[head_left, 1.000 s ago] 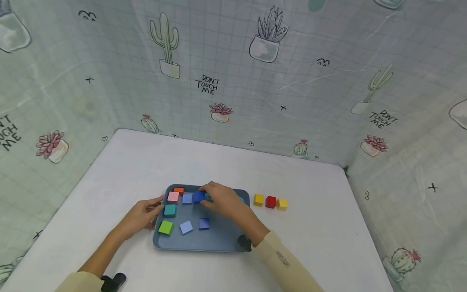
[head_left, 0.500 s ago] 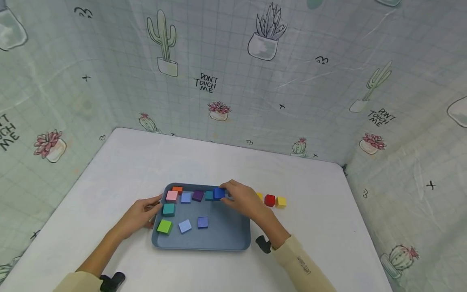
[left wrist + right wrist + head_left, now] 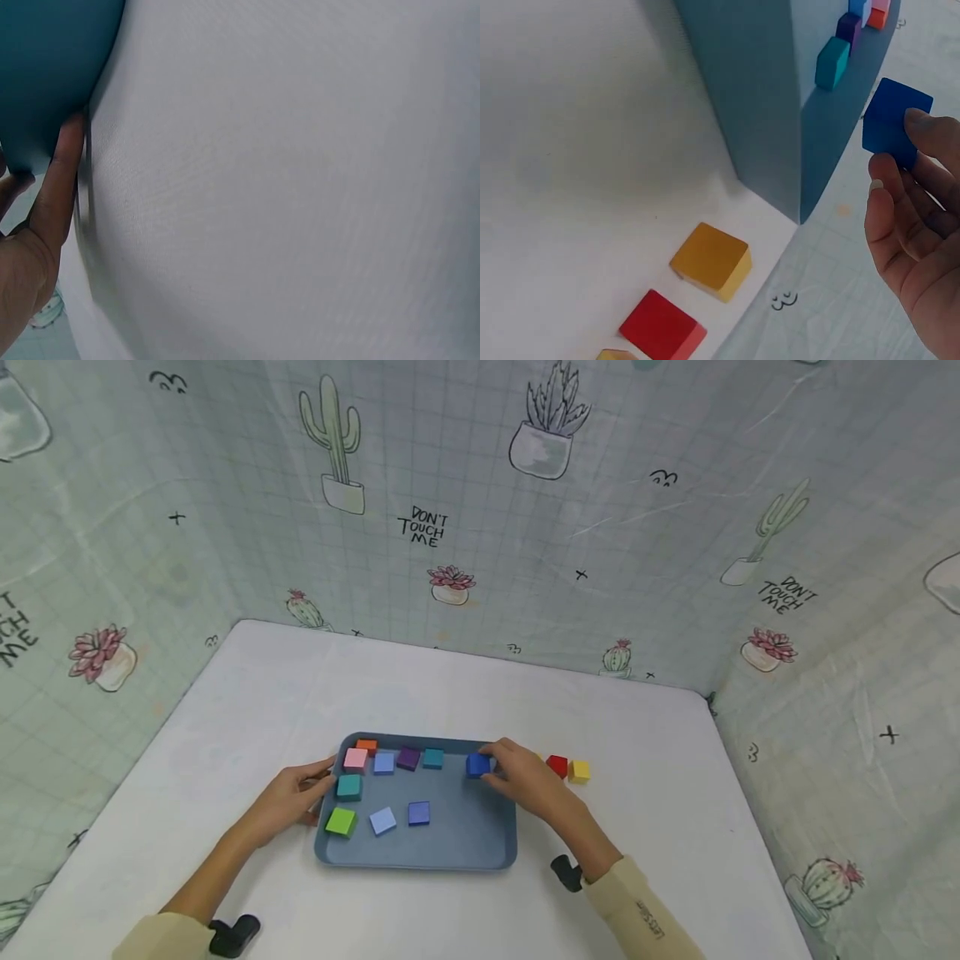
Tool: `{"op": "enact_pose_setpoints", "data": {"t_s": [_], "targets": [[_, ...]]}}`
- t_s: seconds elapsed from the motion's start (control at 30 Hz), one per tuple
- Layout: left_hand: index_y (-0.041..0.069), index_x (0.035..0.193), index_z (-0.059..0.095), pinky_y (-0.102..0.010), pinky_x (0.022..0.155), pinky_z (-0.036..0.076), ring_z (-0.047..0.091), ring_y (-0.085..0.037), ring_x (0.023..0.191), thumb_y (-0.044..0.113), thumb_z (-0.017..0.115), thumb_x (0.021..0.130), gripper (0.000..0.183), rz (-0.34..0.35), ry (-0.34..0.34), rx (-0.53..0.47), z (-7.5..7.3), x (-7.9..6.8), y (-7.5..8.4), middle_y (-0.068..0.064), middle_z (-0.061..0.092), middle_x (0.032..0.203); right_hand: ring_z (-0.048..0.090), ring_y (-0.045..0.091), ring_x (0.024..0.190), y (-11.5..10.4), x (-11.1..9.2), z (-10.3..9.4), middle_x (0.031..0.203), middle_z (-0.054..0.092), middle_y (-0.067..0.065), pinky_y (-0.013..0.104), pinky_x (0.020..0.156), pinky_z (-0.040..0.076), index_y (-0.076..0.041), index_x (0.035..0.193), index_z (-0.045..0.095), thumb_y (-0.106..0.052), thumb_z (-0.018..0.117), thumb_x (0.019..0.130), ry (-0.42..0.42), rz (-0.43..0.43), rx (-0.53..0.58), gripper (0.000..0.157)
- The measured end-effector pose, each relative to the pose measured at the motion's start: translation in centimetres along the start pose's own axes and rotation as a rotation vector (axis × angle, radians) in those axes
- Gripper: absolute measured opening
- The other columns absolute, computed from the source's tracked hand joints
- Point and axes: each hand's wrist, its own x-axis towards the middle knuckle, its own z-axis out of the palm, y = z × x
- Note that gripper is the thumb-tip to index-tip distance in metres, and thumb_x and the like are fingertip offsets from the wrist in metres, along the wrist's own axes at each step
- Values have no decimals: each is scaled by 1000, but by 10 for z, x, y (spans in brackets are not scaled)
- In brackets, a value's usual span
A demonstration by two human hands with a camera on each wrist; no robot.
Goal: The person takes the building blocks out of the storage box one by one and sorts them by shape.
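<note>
A blue cube (image 3: 477, 766) is pinched between the thumb and fingers of my right hand (image 3: 528, 781), over the back right part of the blue-grey tray (image 3: 465, 835). The right wrist view shows the same blue cube (image 3: 894, 120) raised, with the thumb across one face. My left hand (image 3: 288, 802) grips the tray's left rim. In the left wrist view, fingers (image 3: 64, 180) lie against the tray (image 3: 52, 67). Inside the tray, a teal cube (image 3: 432, 758), a purple cube (image 3: 408, 758) and a light blue cube (image 3: 384, 762) stand along the back.
Other cubes in the tray are pink (image 3: 356, 760), orange (image 3: 367, 746), teal (image 3: 348, 787), green (image 3: 341, 822), pale blue (image 3: 382, 820) and violet-blue (image 3: 418, 812). Right of the tray, a red cube (image 3: 662, 324) lies between yellow cubes (image 3: 712, 259) on the white table (image 3: 660, 827).
My right hand has moved right with the blue cube, from beside the light blue cube to the tray's back right, uncovering the purple and teal cubes. My left hand stays at the rim.
</note>
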Motion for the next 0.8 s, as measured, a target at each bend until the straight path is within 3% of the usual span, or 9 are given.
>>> {"op": "enact_pose_setpoints", "data": {"t_s": [0.4,0.8], "targets": [[2,144,36,-32,61,56,57,-30,99,28,57,96,59,0,0,-3,0,3,0,-27,40,140,60,16,85,12,-10,-2,98,60,5,19,71,52,-4,117,60,-14,73,84,33,-25,23,37],[2,144,36,-31,61,56,57,-29,99,29,57,95,59,-4,0,-3,0,-1,1,-27,39,140,61,13,85,29,-22,-13,104,60,2,19,69,51,-8,117,60,-12,73,83,123,-21,15,36]]}}
